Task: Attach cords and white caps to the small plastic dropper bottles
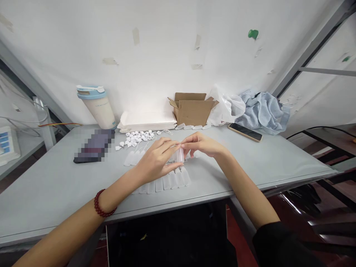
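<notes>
My left hand [160, 159] holds a small clear plastic bottle [180, 155] upright between thumb and fingers. The fingertips of my right hand [198, 144] pinch at the top of that same bottle; any cap there is hidden. Below my hands, a row of translucent bottles [166, 181] lies on the grey table [217, 174]. More flat translucent pieces [132, 158] lie left of my left hand, partly covered by it. Behind them is a scattered pile of small white caps [136, 137].
At the back stand a blue-lidded cup [98, 107], white sheets [148, 120], an open cardboard box [193, 111] and a plastic bag [226, 107]. Blue cloth [261, 111] and a phone [244, 132] are at the right. A blurred dark item [94, 146] lies left.
</notes>
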Available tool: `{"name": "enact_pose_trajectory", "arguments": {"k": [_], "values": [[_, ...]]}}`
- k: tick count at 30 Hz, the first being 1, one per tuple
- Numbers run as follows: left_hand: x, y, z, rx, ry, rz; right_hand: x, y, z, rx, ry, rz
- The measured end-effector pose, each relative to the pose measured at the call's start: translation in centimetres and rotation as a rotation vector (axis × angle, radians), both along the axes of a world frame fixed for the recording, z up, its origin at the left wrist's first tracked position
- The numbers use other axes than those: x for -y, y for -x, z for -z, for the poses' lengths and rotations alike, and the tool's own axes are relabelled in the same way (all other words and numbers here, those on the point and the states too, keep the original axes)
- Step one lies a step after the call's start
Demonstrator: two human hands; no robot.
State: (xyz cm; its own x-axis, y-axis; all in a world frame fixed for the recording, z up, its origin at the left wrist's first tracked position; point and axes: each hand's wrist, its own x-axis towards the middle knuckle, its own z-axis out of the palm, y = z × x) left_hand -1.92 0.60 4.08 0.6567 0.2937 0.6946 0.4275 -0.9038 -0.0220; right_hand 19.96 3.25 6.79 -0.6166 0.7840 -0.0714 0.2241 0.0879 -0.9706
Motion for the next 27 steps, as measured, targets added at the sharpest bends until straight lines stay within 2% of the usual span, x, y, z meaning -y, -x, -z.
{"name": "enact_pose_trajectory", "arguments": {"k": [6,10,20,27], "values": [[2.5,-1.6,0.1,-0.068,0.191,0.045,-0.1,-1.9,-1.0,0.273,0.107,-0.293],[4.0,-2.7,0.6,-0.162,0.227,0.023,-0.2,-2.1,-1.0,0.426,0.16,-0.42],[4.7,-3.7,1.8,-0.311,0.296,-0.117,-0.4,-2.2,-0.9,0.519,0.17,-0.416],[4.9,-3.8,1.7,-0.37,0.288,-0.148,-0.6,-2.1,-0.7,0.536,0.204,-0.418]]}}
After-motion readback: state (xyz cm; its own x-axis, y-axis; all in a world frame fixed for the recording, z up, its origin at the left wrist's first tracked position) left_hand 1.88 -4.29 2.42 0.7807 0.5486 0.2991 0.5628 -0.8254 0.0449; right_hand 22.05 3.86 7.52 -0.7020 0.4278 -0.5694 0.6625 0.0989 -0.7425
